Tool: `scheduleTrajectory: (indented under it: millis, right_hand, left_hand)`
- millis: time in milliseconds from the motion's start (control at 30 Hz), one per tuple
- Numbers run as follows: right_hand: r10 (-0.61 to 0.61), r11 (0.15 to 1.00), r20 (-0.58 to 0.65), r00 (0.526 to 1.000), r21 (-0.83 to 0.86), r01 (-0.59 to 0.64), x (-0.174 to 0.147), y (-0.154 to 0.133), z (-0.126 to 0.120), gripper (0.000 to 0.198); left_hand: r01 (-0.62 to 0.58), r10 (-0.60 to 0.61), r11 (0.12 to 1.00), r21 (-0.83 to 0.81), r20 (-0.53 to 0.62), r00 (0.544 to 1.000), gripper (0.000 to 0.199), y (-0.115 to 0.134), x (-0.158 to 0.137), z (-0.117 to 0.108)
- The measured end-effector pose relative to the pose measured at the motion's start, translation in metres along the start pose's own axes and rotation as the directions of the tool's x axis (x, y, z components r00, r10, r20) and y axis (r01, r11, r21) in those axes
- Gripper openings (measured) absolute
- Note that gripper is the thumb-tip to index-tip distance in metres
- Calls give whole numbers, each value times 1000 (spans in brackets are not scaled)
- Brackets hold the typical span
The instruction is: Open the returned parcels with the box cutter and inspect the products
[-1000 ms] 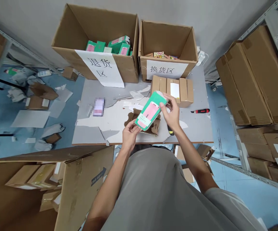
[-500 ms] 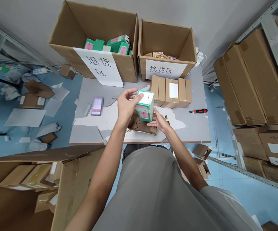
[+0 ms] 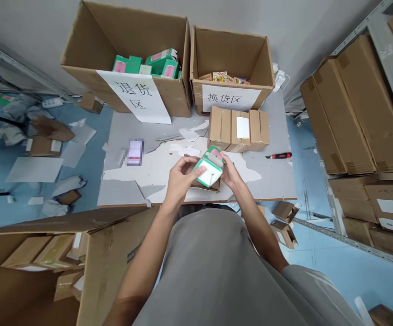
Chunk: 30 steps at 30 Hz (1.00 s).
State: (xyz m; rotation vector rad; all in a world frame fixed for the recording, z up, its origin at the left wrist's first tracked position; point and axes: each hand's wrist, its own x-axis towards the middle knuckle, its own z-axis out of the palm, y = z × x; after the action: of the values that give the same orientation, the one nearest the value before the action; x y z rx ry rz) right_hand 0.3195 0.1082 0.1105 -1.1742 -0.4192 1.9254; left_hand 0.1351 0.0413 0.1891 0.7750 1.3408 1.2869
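A small green, pink and white carton (image 3: 211, 166) is held between my two hands over the table, tilted so that a white end faces me. My left hand (image 3: 184, 176) grips it from the left, thumb on the white end. On its right side, my right hand (image 3: 230, 171) has its fingers closed against the carton. Under the carton lies an opened brown cardboard box (image 3: 213, 186), mostly hidden by the hands and the carton.
At the back stand a large cardboard box (image 3: 122, 102) with green cartons inside and a smaller box (image 3: 198, 95) holding colourful packs. Several small brown boxes (image 3: 239, 129), a red and black utility knife (image 3: 280, 155) and a phone (image 3: 135, 151) rest on the table (image 3: 122, 190). Shelves flank the right.
The green carton has been lowered and turned, its white end swinging from the top towards me. Both hands stay on it, the left one having moved down.
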Motion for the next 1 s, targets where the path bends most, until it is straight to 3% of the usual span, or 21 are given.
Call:
scheduleTrajectory:
  millis: [100,167,233,300,400,533,667,867,1000]
  right_hand:
    - [-128,990,-36,991,59,130,9,-9,5,27]
    - [-121,989,-31,992,78,124,14,-13,10,27]
    - [-86,992,-24,996,90,88,17,-15,16,28]
    - [-64,993,-19,998,102,66,19,-15,21,29]
    - [-70,995,-20,997,66,71,20,-16,31,31]
    - [-134,984,-41,990,-122,128,26,-21,49,38]
    - [-197,946,37,980,-255,200,33,-33,68,56]
    - [-227,840,72,971,-490,232,17,-38,92,83]
    - [-212,809,143,967,-529,256,8,-21,135,77]
  left_hand:
    - [224,-219,941,-252,50,974,63,-15,-28,2]
    - [394,-371,834,-386,134,919,60,-21,-38,2]
    - [490,-452,750,-445,197,870,55,-24,-41,1]
    - [521,-469,716,-464,233,852,51,-22,-39,-2]
    - [545,-465,708,-450,284,839,54,-14,-32,-7]
    - [574,-479,716,-397,318,818,60,-3,-21,-16]
    - [555,-460,719,-418,313,831,60,8,-5,-32]
    - [415,-356,786,-458,212,910,67,25,43,-72]
    - [311,-275,860,-404,146,950,68,37,84,-101]
